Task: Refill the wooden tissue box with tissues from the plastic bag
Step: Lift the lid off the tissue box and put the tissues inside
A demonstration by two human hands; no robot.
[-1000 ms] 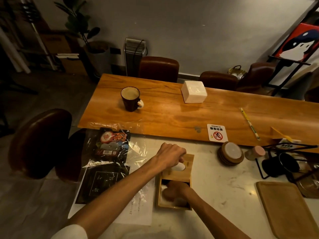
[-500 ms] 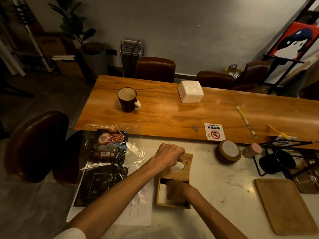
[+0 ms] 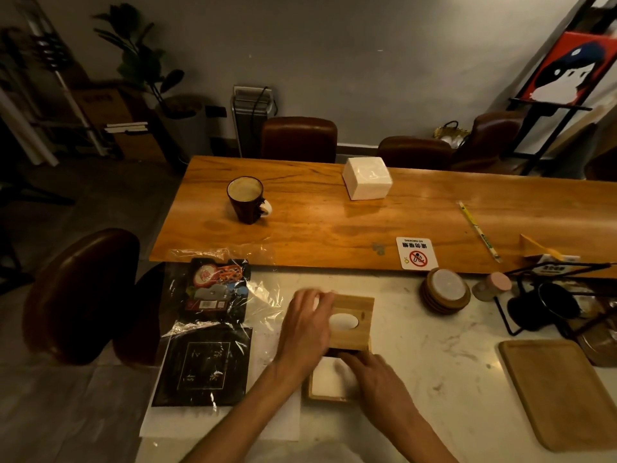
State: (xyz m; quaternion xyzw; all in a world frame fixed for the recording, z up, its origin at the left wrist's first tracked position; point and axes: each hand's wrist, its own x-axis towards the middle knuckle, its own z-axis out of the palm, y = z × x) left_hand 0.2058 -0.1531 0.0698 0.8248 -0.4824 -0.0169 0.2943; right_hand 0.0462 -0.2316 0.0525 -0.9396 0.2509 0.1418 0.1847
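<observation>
Tissue box (image 3: 337, 392) of wood sits on the marble counter (image 3: 444, 355), one sliding lid (image 3: 350, 324) with an oval slot drawn partway off, white tissues (image 3: 329, 377) showing in the open near end. Left hand (image 3: 305, 332) lies spread across the lid's left edge, fingers loosely extended. Right hand (image 3: 374, 375) rests flat on the box's right rim, fingers touching the lid's near edge. One clear plastic bag (image 3: 263, 302) lies just left. One mug (image 3: 247, 200), one white tissue block (image 3: 367, 178) stand on the wooden table (image 3: 317, 228)
</observation>
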